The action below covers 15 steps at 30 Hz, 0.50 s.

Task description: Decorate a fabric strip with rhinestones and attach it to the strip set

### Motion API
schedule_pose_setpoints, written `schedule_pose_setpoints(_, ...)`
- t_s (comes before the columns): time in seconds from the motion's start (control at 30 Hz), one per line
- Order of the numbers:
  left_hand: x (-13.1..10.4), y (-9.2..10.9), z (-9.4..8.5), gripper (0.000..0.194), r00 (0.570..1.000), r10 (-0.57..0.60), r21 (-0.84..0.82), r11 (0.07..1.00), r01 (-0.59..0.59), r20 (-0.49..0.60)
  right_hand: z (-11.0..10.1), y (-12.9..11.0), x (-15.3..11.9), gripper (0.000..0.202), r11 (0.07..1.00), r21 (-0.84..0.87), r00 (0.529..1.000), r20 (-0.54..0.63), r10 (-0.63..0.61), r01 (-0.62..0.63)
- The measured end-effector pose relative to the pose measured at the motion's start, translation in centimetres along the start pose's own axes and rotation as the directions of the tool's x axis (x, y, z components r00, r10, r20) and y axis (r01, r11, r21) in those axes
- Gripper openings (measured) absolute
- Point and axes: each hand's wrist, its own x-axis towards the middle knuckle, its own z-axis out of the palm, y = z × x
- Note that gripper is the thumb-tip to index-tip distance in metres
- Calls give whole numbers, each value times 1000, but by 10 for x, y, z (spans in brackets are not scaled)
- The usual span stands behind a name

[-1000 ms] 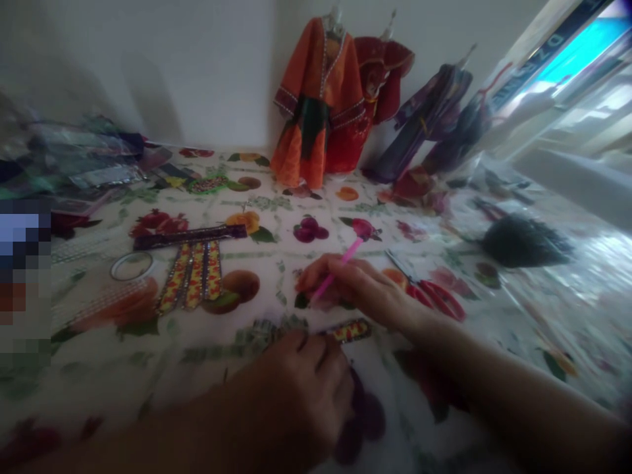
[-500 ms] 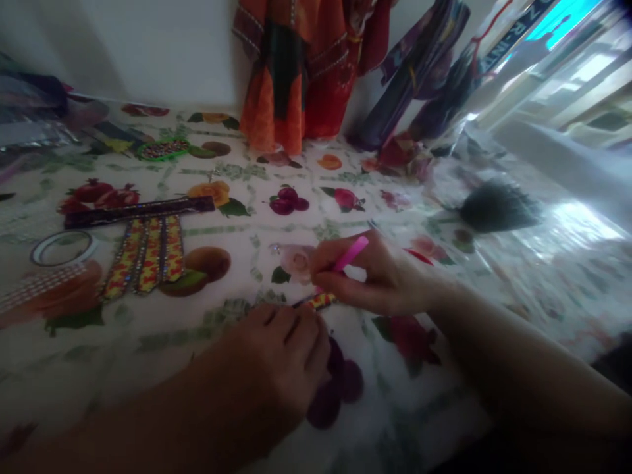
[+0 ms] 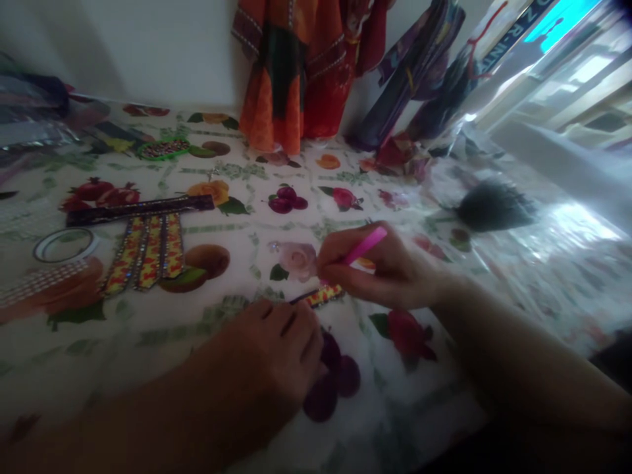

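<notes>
The right hand point(image 3: 385, 266), right of the frame's centre, was closed around a slim pink stick point(image 3: 365, 245), whose upper end leaned out to the right; its lower tip was hidden by the fingers. The left hand point(image 3: 279, 352), at lower centre, lay with its fingers curled and knuckles up; whether it gripped or merely pressed could not be told. Between the two hands, just below the middle of the frame, a yellow-and-red strip point(image 3: 323, 296) lay on the fruit-patterned worktop point(image 3: 395, 395), its near end running in under the left fingers. At left of the frame, three matching strips point(image 3: 151, 253) lay side by side just below a dark purple band point(image 3: 138, 209), with a white ring point(image 3: 90, 247) beside them and a dotted sheet point(image 3: 44, 283) below it. A green dish point(image 3: 160, 158) of beads sat at upper left. Orange point(image 3: 281, 72), red point(image 3: 326, 105) and purple garments point(image 3: 405, 79) stood at upper centre, and a dark bristly bundle point(image 3: 496, 204) lay at right
</notes>
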Motion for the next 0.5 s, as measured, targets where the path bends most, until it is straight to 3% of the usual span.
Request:
schedule_pose_setpoints(0.23,1,-3,3,30,999,16,-22,1000,-17,-46,4,2,1,13,999,-43,998,70,-2,5)
schedule_pose_setpoints(0.5,1,-2,2,28,999,-6,-30,1000,5,-31,0,2,0,11,997,-76,999,31,18,-16)
